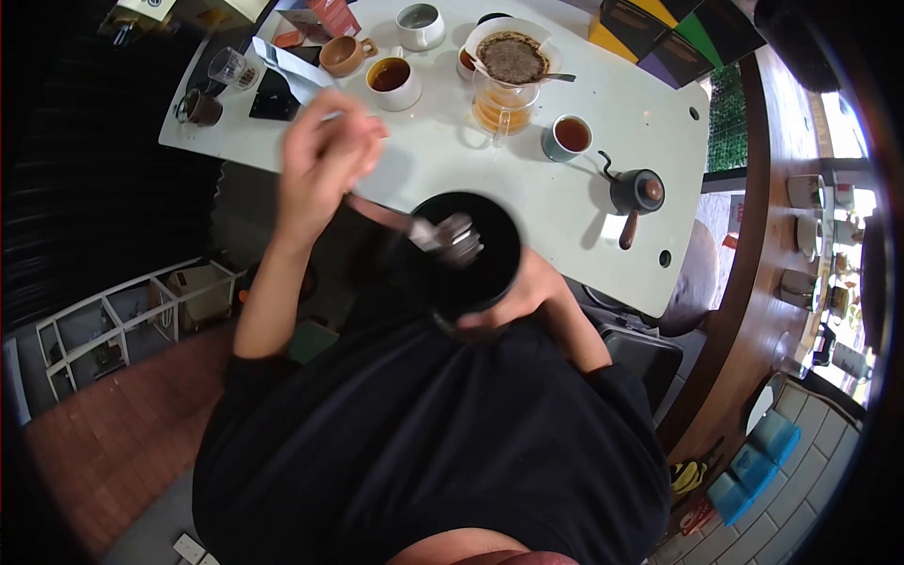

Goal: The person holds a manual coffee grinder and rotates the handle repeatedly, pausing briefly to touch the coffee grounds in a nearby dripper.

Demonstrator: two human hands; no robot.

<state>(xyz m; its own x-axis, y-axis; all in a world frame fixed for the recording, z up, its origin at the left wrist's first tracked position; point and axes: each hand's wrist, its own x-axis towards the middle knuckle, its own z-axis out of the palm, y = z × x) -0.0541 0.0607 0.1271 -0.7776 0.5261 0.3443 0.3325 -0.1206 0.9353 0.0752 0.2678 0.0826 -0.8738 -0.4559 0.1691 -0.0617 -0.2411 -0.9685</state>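
My right hand (520, 294) wraps around the side of a black hand coffee grinder (494, 273), which I hold upright close in front of my dark shirt. A crank arm (381, 212) with a brownish grip runs from the shiny metal hub at the grinder's middle toward my left hand (330, 151). My left hand is raised above the near left of the table, fingers curled at the crank's outer end and smeared by motion. The crank's knob is hidden in those fingers.
On the white table (433, 160) stand a glass server with a coffee-filled dripper (511, 58), a teal cup (570, 138), a white mug (394, 85), a wooden cup (345, 56), a grey cup (420, 26) and a black kettle (637, 191). Boxes (678, 42) sit at the back right.
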